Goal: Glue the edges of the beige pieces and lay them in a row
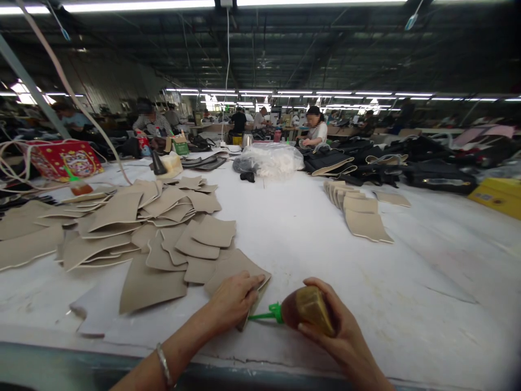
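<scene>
My right hand (337, 326) is wrapped round a squeeze bottle of amber-brown glue (307, 310), tipped on its side. Its green nozzle (264, 315) points left, with the tip at the edge of a beige padded piece (234, 266). On that piece lies my left hand (234, 298), its fingers bent over the near right edge and gripping it; the thumb is hidden. Left of and behind this hand spreads a loose heap of similar beige pieces (118, 212). A fanned row of beige pieces (360, 205) rests farther off on the right.
The white tabletop (285, 228) ends at a near edge in front of me. A clear plastic bag (272, 160), dark bags (366, 163) and a yellow box (499, 196) stand toward the back and right. A red box (63, 159) and another glue bottle (79, 185) are left. A person (316, 130) works beyond.
</scene>
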{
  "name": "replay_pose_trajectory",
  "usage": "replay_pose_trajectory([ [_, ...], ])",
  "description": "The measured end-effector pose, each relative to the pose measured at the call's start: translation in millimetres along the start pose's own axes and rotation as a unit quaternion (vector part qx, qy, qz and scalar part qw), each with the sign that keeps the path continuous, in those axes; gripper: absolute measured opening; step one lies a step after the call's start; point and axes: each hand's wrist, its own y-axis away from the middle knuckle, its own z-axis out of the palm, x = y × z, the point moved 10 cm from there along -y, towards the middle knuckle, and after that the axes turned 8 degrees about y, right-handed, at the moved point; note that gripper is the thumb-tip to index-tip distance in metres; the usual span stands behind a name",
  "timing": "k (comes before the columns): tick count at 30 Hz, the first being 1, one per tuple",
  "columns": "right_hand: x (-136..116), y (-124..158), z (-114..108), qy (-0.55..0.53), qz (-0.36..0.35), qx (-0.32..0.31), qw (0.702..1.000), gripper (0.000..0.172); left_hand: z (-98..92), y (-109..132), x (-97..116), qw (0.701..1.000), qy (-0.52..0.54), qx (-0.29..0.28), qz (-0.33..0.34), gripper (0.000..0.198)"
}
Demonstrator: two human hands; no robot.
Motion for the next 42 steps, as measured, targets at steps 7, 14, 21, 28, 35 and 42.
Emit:
replay_pose_trajectory([
  [7,-2.6,4.2,-4.0,0.040,-0.057,0.012,0.997,0.059,1.1,-2.0,0.0,1.000,0.005,-0.001,0.006,0.042],
  [14,4.5,4.3,-10.4,0.078,-0.065,0.042,0.994,0.056,3.0,-0.9,-2.7,1.000,-0.001,0.001,-0.001,0.043],
  [21,6.7,6.1,-7.3,0.056,-0.038,0.036,0.997,0.057,2.5,-2.1,-1.7,1.000,0.002,0.003,-0.002,0.043],
  [28,11.6,9.7,7.1,0.010,-0.031,-0.011,0.999,0.061,3.9,-1.7,-1.7,1.000,0.007,-0.004,-0.008,0.044],
  [35,10.8,-2.1,-36.3,0.064,0.001,0.151,0.986,0.054,2.4,-3.2,2.6,1.000,0.006,-0.012,-0.015,0.043],
  [42,17.1,-8.1,-27.3,0.059,-0.032,0.078,0.995,0.056,4.3,-7.9,1.9,1.000,0.009,-0.015,-0.020,0.043],
])
